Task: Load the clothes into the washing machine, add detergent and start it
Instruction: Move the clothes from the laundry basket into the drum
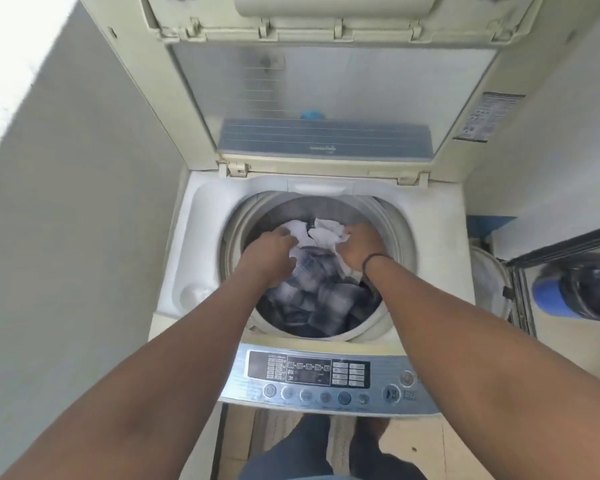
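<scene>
You're in a narrow nook: grey wall tight on your left, white wall on your right. Daylight blows out the top-left corner. Tan floor with a striped mat below. Blue bucket at right.

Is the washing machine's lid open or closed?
Open. The beige hinged lid stands tipped up behind the round drum, leaving the clothes inside uncovered.

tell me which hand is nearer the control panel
Left, though barely. The left hand is in the drum, slightly closer to the control panel; the right hand grips white cloth a bit farther back.
</scene>
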